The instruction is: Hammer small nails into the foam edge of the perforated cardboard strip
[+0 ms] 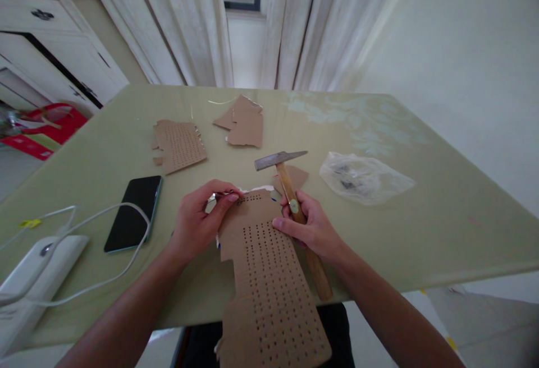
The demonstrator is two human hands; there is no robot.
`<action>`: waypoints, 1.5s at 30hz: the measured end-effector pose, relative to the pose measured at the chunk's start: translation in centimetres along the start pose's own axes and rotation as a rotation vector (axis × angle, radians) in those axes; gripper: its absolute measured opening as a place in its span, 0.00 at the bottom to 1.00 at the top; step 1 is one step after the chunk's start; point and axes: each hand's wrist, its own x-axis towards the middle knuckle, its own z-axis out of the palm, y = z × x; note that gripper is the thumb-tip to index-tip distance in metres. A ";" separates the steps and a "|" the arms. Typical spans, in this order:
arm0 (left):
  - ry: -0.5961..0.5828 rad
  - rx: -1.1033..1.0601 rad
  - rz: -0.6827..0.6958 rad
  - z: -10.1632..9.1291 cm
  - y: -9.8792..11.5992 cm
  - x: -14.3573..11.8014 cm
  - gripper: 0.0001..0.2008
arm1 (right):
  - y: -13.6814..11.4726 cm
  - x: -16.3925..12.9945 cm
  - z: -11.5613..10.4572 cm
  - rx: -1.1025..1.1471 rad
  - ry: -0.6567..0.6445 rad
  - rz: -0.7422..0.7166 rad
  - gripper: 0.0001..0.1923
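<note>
Where the pale green table (421, 228) meets its near edge, a long strip of brown perforated cardboard (269, 284) lies lengthwise, its lower end overhanging toward the person. Left hand (197, 219): closed in a pinch at the strip's upper left corner, thumb and fingers nipping a small thin metal piece, too small to identify, against the cardboard edge. Right hand (309, 225): fingers curled around the wooden handle of a steel-headed hammer (295, 199), fingertips also pressing the strip's right edge; hammer head rests on the table beyond the hand, handle end sticks out toward the table edge. Under the hammer head, a small plain cardboard scrap (297, 176). Farther back: a second perforated cardboard piece (179, 145) and a torn plain cardboard piece (244, 122), apart from each other. Right of the hammer, a crumpled clear plastic bag (364, 177). Left of the hands, a black smartphone (133, 212) lying flat, a white cable (105, 244) looping just beside it, and a white device (29, 284) at the table's corner.
</note>
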 end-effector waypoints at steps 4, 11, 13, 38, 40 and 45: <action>0.007 0.002 -0.010 0.1 0.2 0.0 0.05 | -0.1 -0.1 0.1 -0.004 -0.017 -0.006 0.29; 0.015 0.019 -0.023 0.0 0.5 0.0 0.05 | 0.3 0.0 0.1 0.009 -0.009 -0.001 0.30; 0.017 0.019 -0.019 -0.1 0.4 0.0 0.05 | 0.3 0.0 0.1 0.028 -0.005 0.002 0.30; 0.033 0.024 0.000 -0.3 0.4 -0.2 0.04 | 0.1 -0.1 0.4 0.045 -0.003 0.027 0.28; 0.025 0.024 -0.002 -0.3 0.5 -0.1 0.04 | 0.1 -0.1 0.4 0.046 -0.002 0.027 0.27; 0.009 0.014 0.015 -0.4 0.8 0.1 0.04 | 0.1 -0.1 0.3 0.033 0.006 0.022 0.28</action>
